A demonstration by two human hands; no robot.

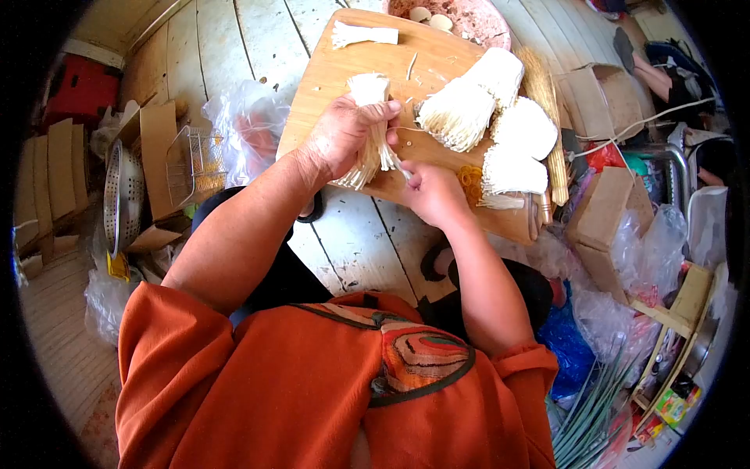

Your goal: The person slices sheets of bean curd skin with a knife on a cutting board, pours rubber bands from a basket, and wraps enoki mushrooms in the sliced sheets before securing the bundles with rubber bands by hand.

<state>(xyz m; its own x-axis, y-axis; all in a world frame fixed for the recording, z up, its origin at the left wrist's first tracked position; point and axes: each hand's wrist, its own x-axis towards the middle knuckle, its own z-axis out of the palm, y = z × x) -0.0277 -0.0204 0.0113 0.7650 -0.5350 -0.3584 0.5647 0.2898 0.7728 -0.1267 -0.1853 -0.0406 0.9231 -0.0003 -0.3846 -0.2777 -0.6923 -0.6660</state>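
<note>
My left hand (pixel 351 139) is wrapped around a bunch of white enoki mushrooms (pixel 366 160) above the near edge of a wooden board (pixel 312 86). Just to the right, my right hand (pixel 434 194) is closed in a pinch on thin strands at the bunch's lower end; its fingertips are partly hidden. More thick enoki bundles (pixel 461 113) lie on the board's right side. A smaller white bundle (pixel 366 34) rests at the far left of the board. Yellow rubber bands (pixel 469 181) lie close to my right hand.
A pink basin (pixel 484 17) stands beyond the board. Bundled straw (pixel 539 78) runs along its right edge. To the left are a metal colander (pixel 123 199), a wire basket (pixel 199 166) and a plastic bag (pixel 248 117). Cardboard boxes (pixel 609 207) and green onions (pixel 598 414) are at right.
</note>
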